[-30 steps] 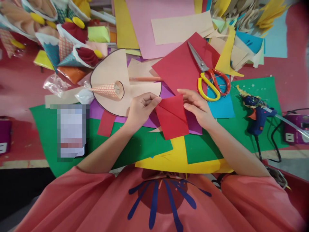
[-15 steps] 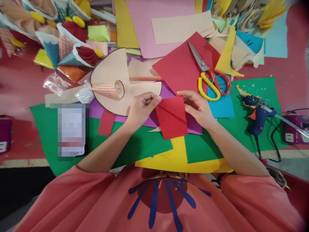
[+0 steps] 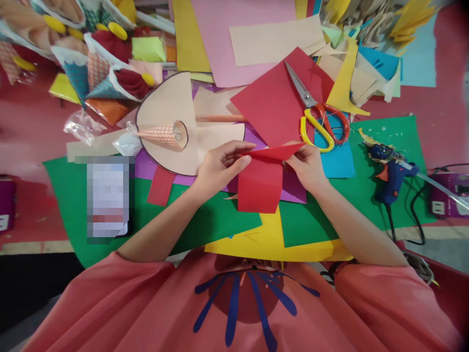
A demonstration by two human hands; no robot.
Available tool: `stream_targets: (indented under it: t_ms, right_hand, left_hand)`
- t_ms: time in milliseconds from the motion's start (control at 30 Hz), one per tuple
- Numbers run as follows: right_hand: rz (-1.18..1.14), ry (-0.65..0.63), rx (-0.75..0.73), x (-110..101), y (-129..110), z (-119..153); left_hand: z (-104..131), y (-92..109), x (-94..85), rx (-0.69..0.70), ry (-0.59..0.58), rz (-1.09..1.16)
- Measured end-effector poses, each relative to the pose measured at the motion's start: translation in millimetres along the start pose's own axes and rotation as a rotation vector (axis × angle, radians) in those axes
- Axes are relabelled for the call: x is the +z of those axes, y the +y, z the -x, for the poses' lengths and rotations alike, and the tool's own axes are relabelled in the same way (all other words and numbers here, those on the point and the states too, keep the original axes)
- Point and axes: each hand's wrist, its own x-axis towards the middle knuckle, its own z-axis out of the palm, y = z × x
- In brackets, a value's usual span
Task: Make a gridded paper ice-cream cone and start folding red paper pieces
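Observation:
A piece of red paper [image 3: 260, 188] hangs between my hands with its upper part folded over as a slanting flap. My left hand [image 3: 223, 164] is closed on its upper left corner, thumb below and fingers above. At the flap's right end, my right hand [image 3: 309, 164] pinches the paper, its fingertips partly hidden. Left of the paper lies a cream paper disc [image 3: 164, 105] with a black outline and a cut-out section. On it rests a small checked cone [image 3: 161, 136]. Scissors [image 3: 311, 105] with yellow and red handles lie open beyond my right hand, on a larger red sheet [image 3: 267, 107].
A blue glue gun [image 3: 394, 178] with its cord lies at the right on green paper [image 3: 388, 132]. A phone [image 3: 110, 195], blurred out, is at the left. Filled paper cones [image 3: 73, 73] crowd the back left; paper scraps [image 3: 373, 83] pile up at the back right.
The red paper, flat and tilted before, now has its top folded over into a flap. My right hand has closed on the flap's right end; my left hand has shifted slightly right.

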Motion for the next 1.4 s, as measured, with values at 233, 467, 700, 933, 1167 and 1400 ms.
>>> stream_targets:
  t_ms: [233,467,700,933,1167,1400]
  right_hand:
    - [-0.042,-0.070,0.085,-0.3,0.4,1.6]
    - [0.108,-0.007,-0.107,-0.6,-1.7,5.3]
    - [0.149,-0.219,-0.087,-1.8,-3.0,5.5]
    - [0.106,-0.148,-0.122,-4.1,3.8,3.7]
    - [0.114,-0.063,-0.143,-3.5,-0.8,4.2]
    - [-0.052,-0.148,-0.133,-5.9,3.4,4.7]
  left_hand:
    - [-1.1,0.2,0.9,-0.035,0.085,-0.046]
    - [-2.0,-4.1,2.6,0.047,0.174,-0.108]
    - [-1.0,-3.6,1.8,0.077,0.111,-0.158]
    - [0.2,-6.6,2.7,0.050,-0.052,-0.017]
    - [1.3,-6.9,2.2,0.120,-0.114,0.063]
    - [-0.6,-9.3,2.3,-0.021,-0.126,0.208]
